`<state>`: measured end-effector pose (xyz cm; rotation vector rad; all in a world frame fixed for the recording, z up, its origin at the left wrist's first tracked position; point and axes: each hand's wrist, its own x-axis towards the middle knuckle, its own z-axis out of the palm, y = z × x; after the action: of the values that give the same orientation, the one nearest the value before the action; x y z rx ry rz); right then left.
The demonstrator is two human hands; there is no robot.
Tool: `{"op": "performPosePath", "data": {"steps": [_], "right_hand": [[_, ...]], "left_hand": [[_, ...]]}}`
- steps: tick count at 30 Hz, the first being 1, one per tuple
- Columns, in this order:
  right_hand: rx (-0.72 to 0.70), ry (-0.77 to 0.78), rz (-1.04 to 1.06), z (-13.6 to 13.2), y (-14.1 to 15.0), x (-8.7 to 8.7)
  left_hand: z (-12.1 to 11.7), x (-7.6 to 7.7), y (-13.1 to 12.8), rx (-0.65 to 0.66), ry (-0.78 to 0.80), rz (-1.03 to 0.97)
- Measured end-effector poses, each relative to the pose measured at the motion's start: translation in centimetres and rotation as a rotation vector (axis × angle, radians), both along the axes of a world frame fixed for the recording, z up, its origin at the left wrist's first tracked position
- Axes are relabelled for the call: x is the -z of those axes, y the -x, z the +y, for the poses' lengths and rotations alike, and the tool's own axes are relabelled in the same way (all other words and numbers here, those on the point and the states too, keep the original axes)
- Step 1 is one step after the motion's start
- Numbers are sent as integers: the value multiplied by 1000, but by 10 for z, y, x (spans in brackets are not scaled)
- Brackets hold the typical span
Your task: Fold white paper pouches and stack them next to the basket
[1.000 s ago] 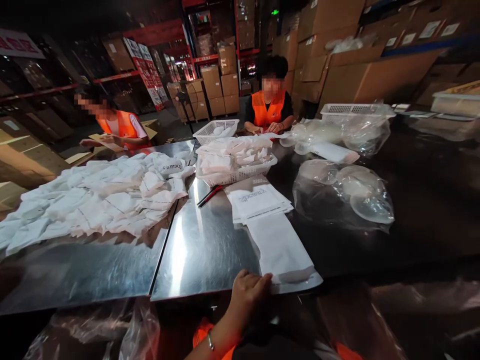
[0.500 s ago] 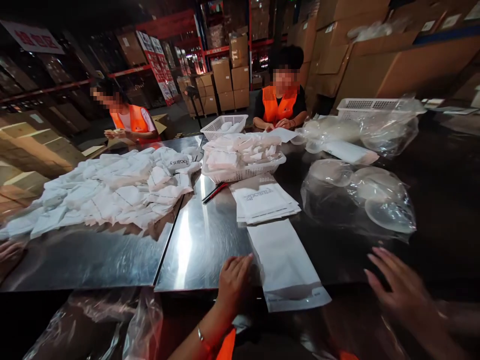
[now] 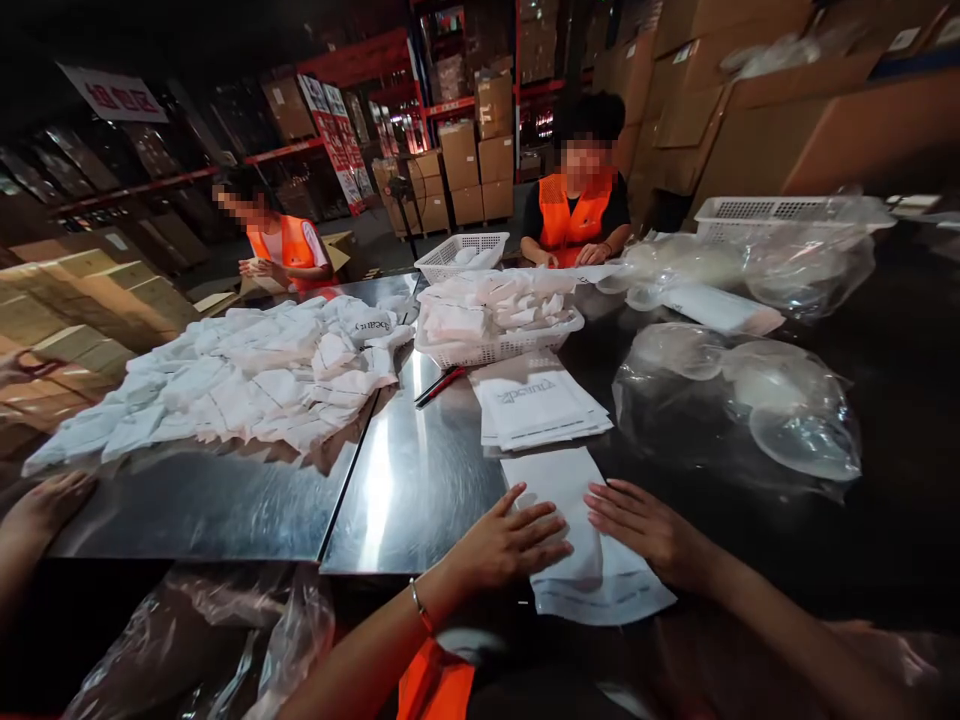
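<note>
A white plastic mailer bag [image 3: 559,475] lies flat at the table's front edge, its flap end overhanging toward me. My left hand [image 3: 510,540] is over its left side with fingers spread. From the right, my right hand [image 3: 645,525] reaches onto the bag, fingers stretched out flat and thumb side hard to make out. Neither hand grips anything. Just behind the bag is a stack of printed white mailer bags [image 3: 540,400]. A red and black box cutter [image 3: 440,386] rests to the left of that stack.
Filled white bags [image 3: 225,380] heap up on the left; a white basket [image 3: 499,350] holds more. Clear plastic bags with pale round items [image 3: 795,410] lie right. Two co-workers in orange vests [image 3: 577,215] sit across. Another person's hand [image 3: 52,505] rests at the left edge.
My right hand has moved left from the bare table onto the mailer bag. My left hand has opened and shifted right over the bag. The view has turned slightly left.
</note>
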<state>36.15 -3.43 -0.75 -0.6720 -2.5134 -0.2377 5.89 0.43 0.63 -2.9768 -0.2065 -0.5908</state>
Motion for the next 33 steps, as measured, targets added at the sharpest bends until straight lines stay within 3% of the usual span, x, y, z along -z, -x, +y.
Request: {"op": "performPosePath", "data": {"steps": [5,8,11,15,20,25,28,33], "right_hand": [[-21,450,284,-1,3,-42],[44,774,378,8,8,-68],[110,911,463,21,14,-78],[68,814,488,33,13,-68],[-75,661,131,29,14,-49],[-92,451,-175,17,31,-28],[-85,337,-238,15,34,-9],[-112,151,-127,15,30,14]], "left_hand": [[0,-28,7,1,458,-383],[6,-39,3,-245,771,-558],[14,-42,-1,-397,875,-623],[20,-39,4,-275,832,-577],[22,-23,16,120,610,-210],[16,-12,23,10,369,175],[10,-10,25,-22,335,204],[8,-3,25,-42,335,134]]}}
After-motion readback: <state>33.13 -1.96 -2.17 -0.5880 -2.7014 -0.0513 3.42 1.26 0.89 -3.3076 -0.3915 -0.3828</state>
